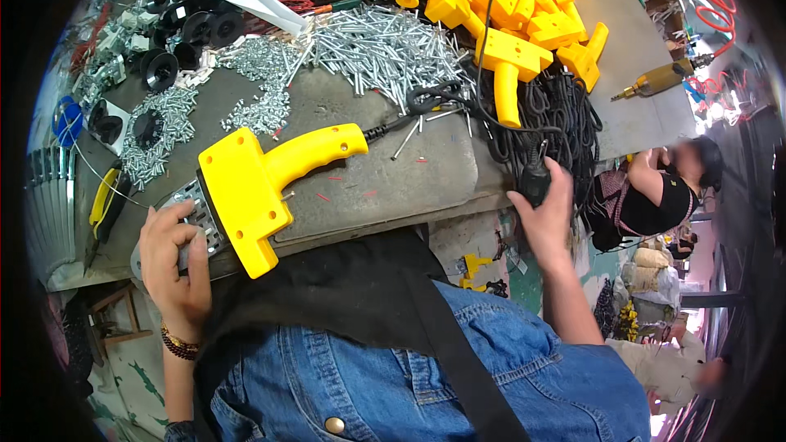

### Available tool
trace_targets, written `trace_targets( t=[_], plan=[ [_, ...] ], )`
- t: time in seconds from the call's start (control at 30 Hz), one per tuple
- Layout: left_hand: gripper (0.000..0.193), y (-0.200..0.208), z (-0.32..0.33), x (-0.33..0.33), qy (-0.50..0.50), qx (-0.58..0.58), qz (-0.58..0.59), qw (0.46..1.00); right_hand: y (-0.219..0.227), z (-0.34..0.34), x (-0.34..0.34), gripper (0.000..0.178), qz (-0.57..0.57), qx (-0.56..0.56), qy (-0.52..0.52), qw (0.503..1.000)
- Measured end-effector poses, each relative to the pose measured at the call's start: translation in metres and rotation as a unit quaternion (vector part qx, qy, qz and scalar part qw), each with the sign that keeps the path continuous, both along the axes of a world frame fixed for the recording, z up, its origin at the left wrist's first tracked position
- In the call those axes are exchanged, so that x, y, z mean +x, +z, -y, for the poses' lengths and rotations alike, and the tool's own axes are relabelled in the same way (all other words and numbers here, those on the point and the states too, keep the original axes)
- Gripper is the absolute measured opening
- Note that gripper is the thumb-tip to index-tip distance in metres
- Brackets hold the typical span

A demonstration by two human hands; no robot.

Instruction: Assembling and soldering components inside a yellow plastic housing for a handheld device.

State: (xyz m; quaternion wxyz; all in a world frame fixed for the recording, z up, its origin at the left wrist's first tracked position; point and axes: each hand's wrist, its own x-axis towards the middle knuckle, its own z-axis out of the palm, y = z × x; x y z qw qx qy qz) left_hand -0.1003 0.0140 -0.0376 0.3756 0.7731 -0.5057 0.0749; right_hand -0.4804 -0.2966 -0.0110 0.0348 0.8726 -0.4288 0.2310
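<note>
A yellow plastic power tool (246, 196) with a pistol-like handle lies over the table's near edge. Its perforated metal front (196, 213) points left, and my left hand (176, 258) has its fingers curled round that metal end. From the handle's tip a black cord (389, 127) leads right towards a pile of coiled black cords (565, 115). At the right, by the table edge, my right hand (550, 217) closes round a black plug-like piece (534, 182), thumb on the near side. The other fingers are partly hidden behind it.
Long screws (385, 49) and small screws (155, 139) lie heaped on the grey table (393, 184). Yellow housings (508, 0) pile up at the back. Yellow-handled cutters (105, 200) sit far left. An air screwdriver (663, 79) rests right; another person (655, 200) sits beyond.
</note>
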Motion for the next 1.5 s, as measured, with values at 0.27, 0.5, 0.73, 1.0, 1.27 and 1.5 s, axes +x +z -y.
trace_targets(
  t=[0.27, 0.5, 0.73, 1.0, 1.27, 1.5],
  plan=[
    [0.005, 0.0, -0.004, 0.007, -0.005, 0.015, -0.001, 1.0, 0.068, 0.0, -0.029, 0.102, 0.2, -0.027, 0.112, 0.973],
    [0.006, -0.005, 0.001, 0.002, 0.008, -0.031, 0.011, 0.999, 0.107, -0.019, 0.103, 0.112, 0.503, 0.137, 0.413, 0.747],
    [0.011, -0.01, -0.005, -0.002, 0.012, -0.038, 0.044, 0.998, 0.045, -0.018, 0.163, 0.121, 0.583, 0.147, 0.379, 0.703],
    [0.01, -0.015, -0.003, -0.003, 0.008, -0.048, 0.064, 0.997, 0.041, -0.036, 0.16, 0.111, 0.488, 0.134, 0.359, 0.784],
    [0.012, -0.016, -0.006, -0.002, -0.002, -0.042, 0.079, 0.996, 0.038, -0.009, 0.153, 0.065, 0.514, 0.421, 0.342, 0.665],
    [0.011, -0.014, -0.007, -0.005, 0.029, -0.015, 0.074, 0.997, 0.015, 0.002, 0.138, 0.05, 0.646, 0.653, 0.231, 0.321]
  ],
)
